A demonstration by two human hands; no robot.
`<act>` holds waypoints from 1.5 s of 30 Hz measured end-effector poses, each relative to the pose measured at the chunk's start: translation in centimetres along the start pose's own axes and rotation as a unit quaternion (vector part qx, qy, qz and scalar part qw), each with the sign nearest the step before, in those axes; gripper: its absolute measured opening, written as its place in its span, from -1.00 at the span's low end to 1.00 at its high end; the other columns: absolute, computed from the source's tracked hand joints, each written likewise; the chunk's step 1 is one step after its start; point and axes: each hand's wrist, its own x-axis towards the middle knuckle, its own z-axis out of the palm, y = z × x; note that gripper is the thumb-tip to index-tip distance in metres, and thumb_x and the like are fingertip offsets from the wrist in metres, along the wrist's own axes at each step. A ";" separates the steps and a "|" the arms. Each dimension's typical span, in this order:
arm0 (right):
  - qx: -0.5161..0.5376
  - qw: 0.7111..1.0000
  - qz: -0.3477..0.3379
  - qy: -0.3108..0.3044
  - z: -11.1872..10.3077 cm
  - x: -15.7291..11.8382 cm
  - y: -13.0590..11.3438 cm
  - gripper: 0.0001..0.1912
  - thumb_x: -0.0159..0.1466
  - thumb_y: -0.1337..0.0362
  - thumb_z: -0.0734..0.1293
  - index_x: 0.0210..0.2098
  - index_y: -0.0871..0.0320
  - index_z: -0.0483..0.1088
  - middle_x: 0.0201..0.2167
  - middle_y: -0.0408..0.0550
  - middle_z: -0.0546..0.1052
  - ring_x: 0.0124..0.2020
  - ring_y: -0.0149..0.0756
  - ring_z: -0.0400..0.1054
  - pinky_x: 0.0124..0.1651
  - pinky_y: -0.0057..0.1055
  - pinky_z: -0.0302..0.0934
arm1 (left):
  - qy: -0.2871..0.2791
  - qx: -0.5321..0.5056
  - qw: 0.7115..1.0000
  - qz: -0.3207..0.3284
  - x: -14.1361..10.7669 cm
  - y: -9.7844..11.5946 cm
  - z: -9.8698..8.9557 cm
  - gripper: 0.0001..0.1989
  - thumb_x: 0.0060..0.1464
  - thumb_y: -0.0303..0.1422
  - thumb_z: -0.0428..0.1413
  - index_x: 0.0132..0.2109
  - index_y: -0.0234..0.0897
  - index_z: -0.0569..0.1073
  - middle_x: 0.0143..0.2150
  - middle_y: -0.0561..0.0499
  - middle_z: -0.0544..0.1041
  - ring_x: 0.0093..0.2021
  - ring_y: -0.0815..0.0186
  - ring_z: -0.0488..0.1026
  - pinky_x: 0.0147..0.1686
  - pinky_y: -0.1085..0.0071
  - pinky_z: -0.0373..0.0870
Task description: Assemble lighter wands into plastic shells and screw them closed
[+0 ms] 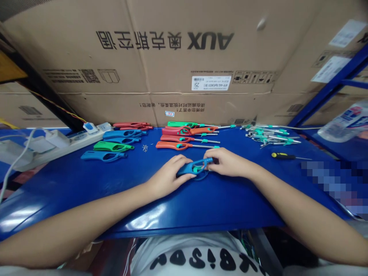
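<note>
A blue utility lighter body (187, 169) is held just above the table in front of me. My left hand (169, 174) wraps its thumb and fingers round the rear of the handle. A green trigger piece shows inside the lighter's opening. At the front end, the fingers of my right hand (225, 161) are closed around the nozzle side, and exactly what they pinch there is partly hidden. Beyond my hands lie several lighters with metal rods, including an orange lighter (172, 145). Loose blue and green lighter shells, such as a green shell (110, 146), lie to the left.
Tiny screws (145, 148) lie between the rows. Metal rods with green triggers (270, 135) are piled at the back right, near a yellow-black screwdriver (283, 156). A power strip (77, 140) runs along the left, a plastic bottle (342, 124) lies right, and a cardboard wall (161, 84) stands behind.
</note>
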 end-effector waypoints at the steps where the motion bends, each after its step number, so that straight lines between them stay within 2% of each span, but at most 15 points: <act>1: 0.008 1.000 0.001 0.007 -0.1 0.1 0.4 -0.86 0.30 0.27 0.34 -0.38 0.17 0.38 -0.40 -0.10 0.48 -0.38 -0.33 0.31 -0.29 -0.42 0.14 | 0.019 -0.025 0.999 -0.015 0.0 0.0 0.1 -0.71 0.27 -0.21 0.15 0.05 -0.23 0.40 -0.01 -0.07 0.49 0.01 0.17 0.45 0.07 0.21 0.37; 6: -0.042 0.999 0.018 0.026 -0.3 0.2 1.2 -0.86 0.40 0.24 0.22 -0.28 0.14 0.30 -0.36 -0.09 0.48 -0.40 -0.34 0.27 -0.32 -0.43 0.09 | 0.113 -0.147 0.981 -0.063 0.3 -0.2 -0.2 -0.78 0.32 -0.24 0.06 0.00 -0.24 0.32 -0.08 -0.03 0.50 -0.09 0.26 0.49 -0.04 0.30 0.42; 8: -0.057 0.998 0.026 0.032 -0.2 0.1 1.2 -0.88 0.43 0.25 0.17 -0.22 0.13 0.26 -0.34 -0.07 0.49 -0.40 -0.34 0.28 -0.32 -0.43 0.07 | 0.135 -0.146 0.978 -0.062 0.4 -0.2 -0.6 -0.83 0.31 -0.29 0.03 -0.02 -0.25 0.30 -0.12 -0.03 0.49 -0.14 0.28 0.48 -0.09 0.32 0.43; 10: -0.075 0.996 0.035 0.038 -0.1 0.1 1.0 -0.88 0.45 0.25 0.12 -0.17 0.13 0.22 -0.35 -0.07 0.49 -0.41 -0.32 0.29 -0.33 -0.42 0.06 | 0.119 -0.087 0.988 -0.053 0.5 -0.2 -1.0 -0.85 0.26 -0.33 0.06 -0.06 -0.26 0.32 -0.16 -0.02 0.48 -0.19 0.28 0.47 -0.12 0.32 0.43; 13: -0.101 0.993 0.041 0.048 0.0 0.1 0.6 -0.86 0.47 0.23 0.08 -0.12 0.13 0.21 -0.34 -0.05 0.49 -0.41 -0.30 0.31 -0.34 -0.42 0.05 | 0.053 0.011 0.998 -0.030 0.6 -0.4 -1.3 -0.78 0.18 -0.29 0.17 -0.07 -0.28 0.42 -0.12 -0.05 0.45 -0.14 0.23 0.46 -0.07 0.28 0.42; 16: -0.108 0.992 0.028 0.058 0.0 0.0 0.2 -0.84 0.46 0.21 0.11 -0.08 0.13 0.24 -0.31 -0.03 0.51 -0.37 -0.29 0.34 -0.32 -0.42 0.07 | -0.006 0.019 0.999 -0.026 0.6 -0.8 -1.0 -0.75 0.18 -0.24 0.20 -0.06 -0.28 0.50 -0.10 -0.07 0.44 -0.12 0.22 0.47 -0.04 0.28 0.43; 19: -0.121 0.991 0.022 0.053 -0.4 -0.2 0.3 -0.78 0.42 0.17 0.22 -0.02 0.13 0.30 -0.30 -0.06 0.54 -0.36 -0.29 0.37 -0.33 -0.44 0.07 | -0.018 0.009 0.999 -0.032 0.6 -1.2 -0.7 -0.79 0.20 -0.24 0.20 -0.12 -0.28 0.54 -0.13 -0.05 0.47 -0.16 0.24 0.49 -0.09 0.32 0.43; 23: -0.174 0.984 -0.011 0.040 -0.7 -0.2 0.8 -0.77 0.44 0.18 0.20 -0.20 0.14 0.43 -0.28 -0.02 0.58 -0.31 -0.27 0.40 -0.30 -0.42 0.06 | -0.008 0.008 0.999 -0.045 0.6 -1.2 -0.6 -0.80 0.17 -0.23 0.22 -0.14 -0.26 0.55 -0.13 -0.03 0.50 -0.17 0.25 0.51 -0.13 0.35 0.42; 29: -0.188 0.980 -0.033 0.049 -1.0 0.0 1.0 -0.66 0.46 0.17 0.14 -0.38 0.17 0.34 -0.37 -0.03 0.51 -0.38 -0.32 0.30 -0.32 -0.42 0.02 | -0.005 0.048 0.998 -0.045 0.8 -0.9 -0.7 -0.86 0.23 -0.30 0.14 -0.15 -0.25 0.55 -0.16 -0.04 0.54 -0.20 0.25 0.50 -0.18 0.36 0.40; 33: -0.161 0.984 -0.040 0.069 -2.1 -0.2 1.3 -0.64 0.45 0.18 0.13 -0.46 0.14 0.23 -0.49 -0.12 0.38 -0.45 -0.36 0.20 -0.34 -0.41 -0.01 | 0.000 0.085 0.995 -0.047 1.6 -1.0 -2.2 -0.86 0.24 -0.33 0.10 -0.20 -0.28 0.51 -0.21 -0.05 0.56 -0.23 0.22 0.50 -0.22 0.37 0.36; 37: -0.087 0.987 -0.023 0.130 -3.4 -0.2 2.0 -0.60 0.43 0.13 0.12 -0.52 0.11 0.10 -0.58 -0.20 0.20 -0.52 -0.38 0.08 -0.36 -0.40 -0.02 | 0.030 0.087 0.993 -0.070 2.2 -1.5 -4.1 -0.77 0.19 -0.18 0.14 -0.24 -0.28 0.53 -0.28 -0.04 0.58 -0.29 0.21 0.47 -0.28 0.39 0.32; 39: -0.061 0.981 0.013 0.185 -3.8 -0.1 2.0 -0.57 0.44 0.06 0.10 -0.52 0.09 0.06 -0.57 -0.18 0.19 -0.49 -0.36 0.09 -0.35 -0.39 -0.01 | 0.049 0.023 0.991 -0.124 2.4 -1.5 -4.1 -0.69 0.12 -0.10 0.19 -0.23 -0.28 0.56 -0.31 -0.03 0.58 -0.36 0.25 0.43 -0.36 0.42 0.29; 41: -0.027 0.973 0.034 0.228 -3.6 0.0 1.4 -0.56 0.45 -0.02 0.06 -0.47 0.08 0.08 -0.50 -0.15 0.24 -0.43 -0.33 0.13 -0.32 -0.38 0.05 | 0.055 -0.107 0.971 -0.205 2.6 -1.0 -3.5 -0.61 0.04 -0.03 0.24 -0.21 -0.30 0.56 -0.38 0.00 0.54 -0.49 0.35 0.34 -0.49 0.47 0.20; 43: 0.009 0.972 0.029 0.235 -2.8 0.2 0.3 -0.58 0.43 -0.11 0.07 -0.39 0.07 0.11 -0.43 -0.14 0.31 -0.39 -0.32 0.18 -0.29 -0.38 0.11 | 0.055 -0.254 0.925 -0.276 2.6 0.0 -2.3 -0.54 0.01 0.00 0.27 -0.15 -0.32 0.55 -0.52 0.09 0.43 -0.62 0.46 0.16 -0.60 0.52 0.02; 45: 0.011 0.978 0.015 0.206 -1.4 0.4 -1.1 -0.55 0.30 -0.19 0.25 -0.35 0.06 0.13 -0.43 -0.17 0.34 -0.41 -0.33 0.20 -0.33 -0.38 0.13 | 0.051 -0.370 0.877 -0.302 2.4 1.3 -1.1 -0.52 -0.01 0.01 0.29 -0.13 -0.31 0.50 -0.65 0.23 0.20 -0.68 0.51 -0.04 -0.66 0.54 -0.13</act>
